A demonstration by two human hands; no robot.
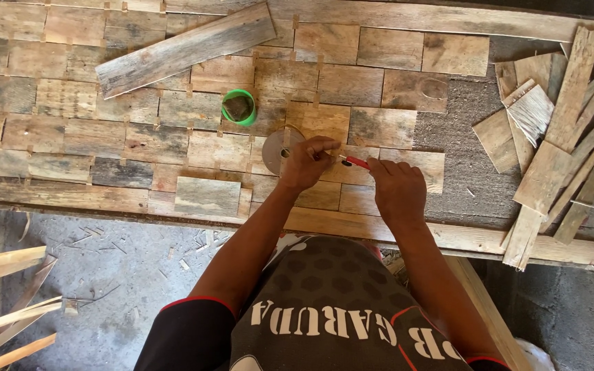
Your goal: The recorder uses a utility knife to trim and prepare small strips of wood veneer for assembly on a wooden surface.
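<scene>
Red tool [357, 162]: thin, short, pencil-like, dark tip pointing left, lying flat over the plank mosaic [104, 137] near the worktop's front edge. Right hand [397, 189] closed on its right end. Left hand [307, 161] curled, fingertips pinching at the tip end; can't tell what's under them. Grey round disc [276, 148] touching left hand's far side. Green cup [239, 107] behind that. Loose board [185, 48] diagonal near back edge. Offcut pile [551, 144] at right edge.

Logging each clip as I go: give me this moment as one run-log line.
left hand: on grey disc | right hand: holds red tool | surface: wooden panel | nearby: green roll, loose plank, scrap pile
</scene>
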